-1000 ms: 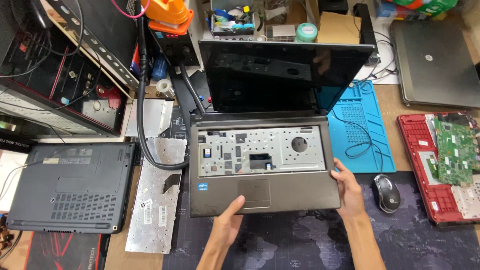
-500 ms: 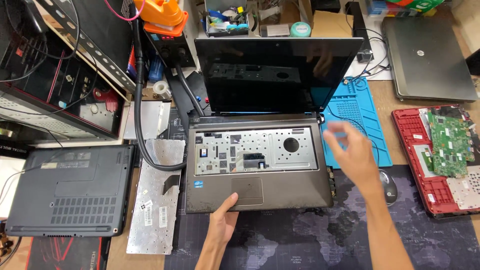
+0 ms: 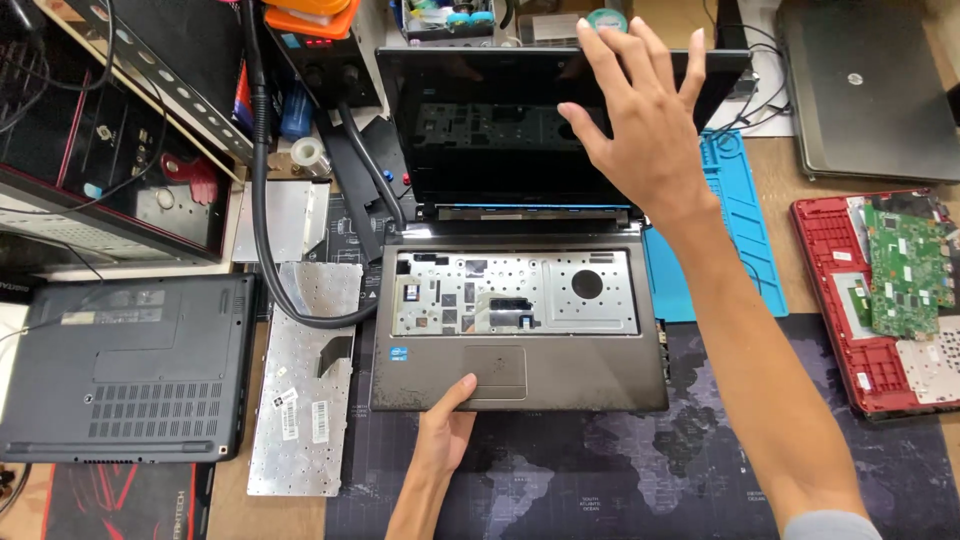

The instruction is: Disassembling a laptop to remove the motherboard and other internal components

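One hand pins the laptop base while the other goes to its screen.

Your left hand (image 3: 445, 430) rests at the front edge of the laptop (image 3: 520, 375), thumb up beside the touchpad (image 3: 495, 368), fingers loosely closed and gripping nothing, which looks meant to keep the base from sliding. Your right hand (image 3: 645, 125) is raised with fingers spread wide over the upper right of the dark screen (image 3: 490, 125), empty; whether it touches the lid, you cannot tell. The laptop sits mid-desk on the dark mat (image 3: 600, 480), its keyboard bay bare, and the removed keyboard (image 3: 300, 385) lies face down just to its left.
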